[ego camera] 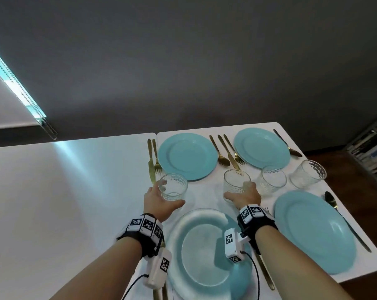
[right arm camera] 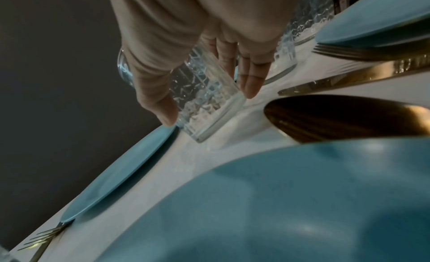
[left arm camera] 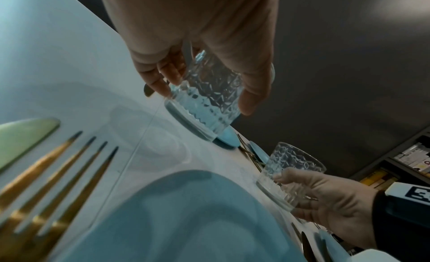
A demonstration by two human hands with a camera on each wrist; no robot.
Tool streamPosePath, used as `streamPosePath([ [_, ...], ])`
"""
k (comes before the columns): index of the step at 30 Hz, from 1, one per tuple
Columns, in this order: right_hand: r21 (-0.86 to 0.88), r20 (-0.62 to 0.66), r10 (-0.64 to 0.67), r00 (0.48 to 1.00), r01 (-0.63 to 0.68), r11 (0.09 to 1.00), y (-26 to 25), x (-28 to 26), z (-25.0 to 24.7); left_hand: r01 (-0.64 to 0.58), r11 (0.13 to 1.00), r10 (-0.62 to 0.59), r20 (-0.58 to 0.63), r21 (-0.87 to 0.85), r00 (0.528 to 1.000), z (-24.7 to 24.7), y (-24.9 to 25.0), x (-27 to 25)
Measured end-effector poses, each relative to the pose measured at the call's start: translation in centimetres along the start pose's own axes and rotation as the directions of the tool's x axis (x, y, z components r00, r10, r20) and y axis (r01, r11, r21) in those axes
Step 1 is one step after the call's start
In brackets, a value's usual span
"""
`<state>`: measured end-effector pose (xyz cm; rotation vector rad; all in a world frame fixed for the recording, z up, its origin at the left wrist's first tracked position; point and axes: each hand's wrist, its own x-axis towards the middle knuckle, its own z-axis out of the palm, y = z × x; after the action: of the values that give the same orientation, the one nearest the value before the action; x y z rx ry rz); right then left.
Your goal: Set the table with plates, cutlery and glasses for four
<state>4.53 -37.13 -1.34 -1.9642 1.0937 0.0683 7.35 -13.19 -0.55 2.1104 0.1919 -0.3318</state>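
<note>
On the white table (ego camera: 75, 191), four turquoise plates laid, gold cutlery beside each; step in hand appears to be the distributing of glasses.

- Left hand (ego camera: 159, 204): grasping a textured glass tumbler (ego camera: 173, 187), fingers and thumb curling round its lower wall; the tumbler is sitting between the far-left plate (ego camera: 187, 155) and the near plate (ego camera: 207, 254), just beside a gold fork (ego camera: 156, 156); whether its base is touching the table I cannot tell.
- Right hand (ego camera: 244, 197): gripping a second tumbler (ego camera: 236, 180) the same way, near a gold knife (ego camera: 228, 152).
- Two more tumblers (ego camera: 273, 179) (ego camera: 307, 173) are standing ungripped, clustered between the right-hand plates.

Judged next: each held tumbler wanting an upright set-down above its own plate, then releasing; the clustered pair probably needing spreading.
</note>
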Motion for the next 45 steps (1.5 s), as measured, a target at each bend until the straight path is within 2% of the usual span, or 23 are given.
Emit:
streamPosePath([
  [15, 0.071, 0.033, -0.033, 0.999, 0.030, 0.997, 1.7, 0.7, 0.0, 0.001, 0.997, -0.001, 0.005, 0.074, 1.000, 2.8, 1.0, 0.7],
  [27, -0.106, 0.114, -0.069, 0.991, 0.081, 0.991, 2.7, 1.0, -2.3, 0.018, 0.998, -0.017, -0.015, 0.053, 1.000, 4.0, 0.1, 0.8],
  [37, -0.145, 0.155, -0.064, 0.986, 0.087, 0.986, 2.9, 0.4, -2.7, 0.047, 0.997, -0.044, -0.053, 0.056, 0.998, 4.5, -0.2, 0.8],
  [45, -0.114, 0.157, -0.075, 0.985, 0.094, 0.989, 2.7, -0.5, -2.9, 0.096, 0.955, -0.103, 0.008, 0.281, 0.995, 4.1, 0.6, 0.2],
])
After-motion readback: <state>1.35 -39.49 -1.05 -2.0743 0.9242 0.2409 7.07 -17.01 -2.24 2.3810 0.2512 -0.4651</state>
